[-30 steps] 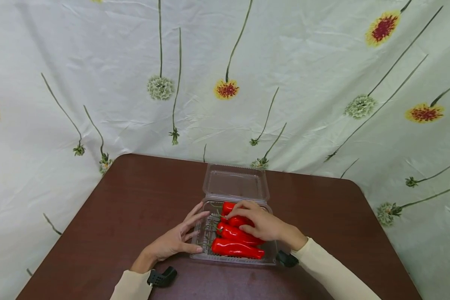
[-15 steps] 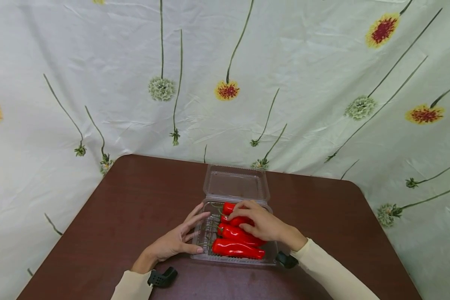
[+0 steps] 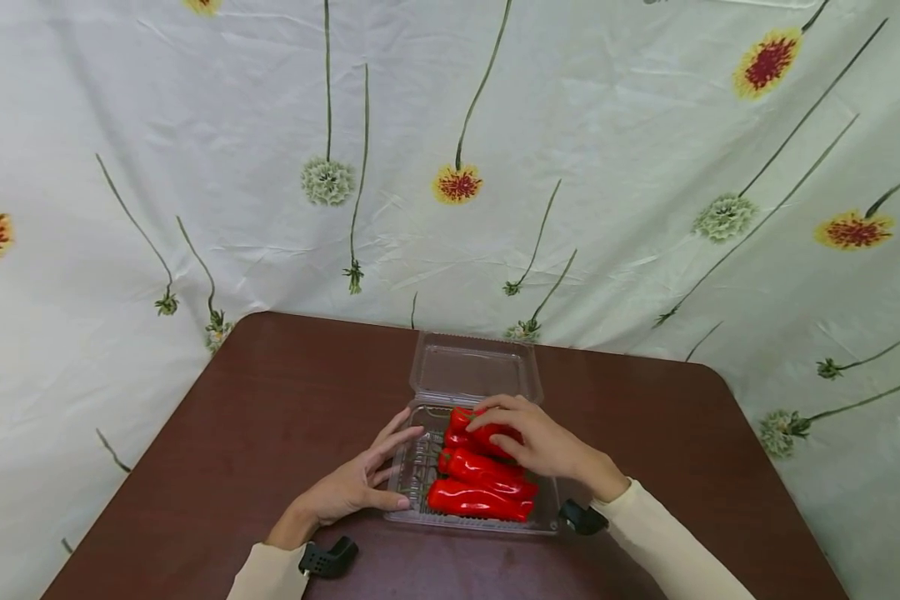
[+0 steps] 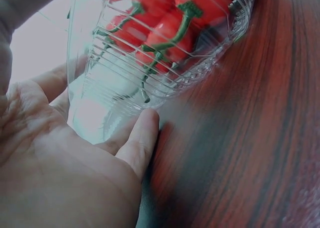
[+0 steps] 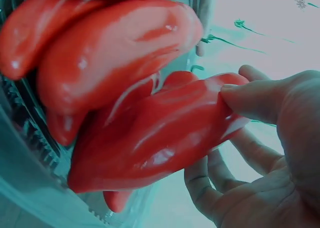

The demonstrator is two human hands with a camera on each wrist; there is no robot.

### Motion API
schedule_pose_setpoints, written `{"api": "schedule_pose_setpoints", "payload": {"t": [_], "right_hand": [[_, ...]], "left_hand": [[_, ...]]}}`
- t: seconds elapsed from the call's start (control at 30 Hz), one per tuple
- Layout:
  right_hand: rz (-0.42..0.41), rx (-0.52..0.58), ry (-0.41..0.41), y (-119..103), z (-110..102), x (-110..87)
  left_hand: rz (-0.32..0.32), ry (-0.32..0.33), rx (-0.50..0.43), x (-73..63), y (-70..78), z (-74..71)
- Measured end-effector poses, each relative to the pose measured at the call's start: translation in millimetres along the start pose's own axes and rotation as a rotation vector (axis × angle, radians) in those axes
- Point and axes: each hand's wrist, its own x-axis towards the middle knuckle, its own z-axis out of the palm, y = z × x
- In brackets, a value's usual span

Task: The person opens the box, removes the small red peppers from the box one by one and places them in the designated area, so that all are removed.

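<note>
Right hand pinches red pepper; left hand spread, fingers against clear plastic clamshell; other red peppers between hands.

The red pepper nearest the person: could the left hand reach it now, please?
Probably yes: only the wall of the clear plastic container separates the left hand from that red pepper, and the open lid leaves the way from above free.

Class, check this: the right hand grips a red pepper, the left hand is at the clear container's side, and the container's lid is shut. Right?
Not quite: the lid is open, folded back behind the container, as the head view shows. The rest holds.
</note>
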Motion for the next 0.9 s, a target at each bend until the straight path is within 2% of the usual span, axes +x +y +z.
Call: {"api": "schedule_pose_setpoints", "payload": {"t": [0.2,0.53,0.9], "right_hand": [[0.000,0.056,0.022,0.5,-6.7,-1.8],[0.061,0.042,0.123,4.1,-13.5,-10.1],[0.079,0.092,0.205,13.0,-13.7,-15.0]], "left_hand": [[-0.004,0.006,0.007,0.4,1.9,0.9],[-0.007,0.008,0.008,0.8,2.0,0.9],[0.006,0.001,0.005,0.2,-0.3,0.2]]}}
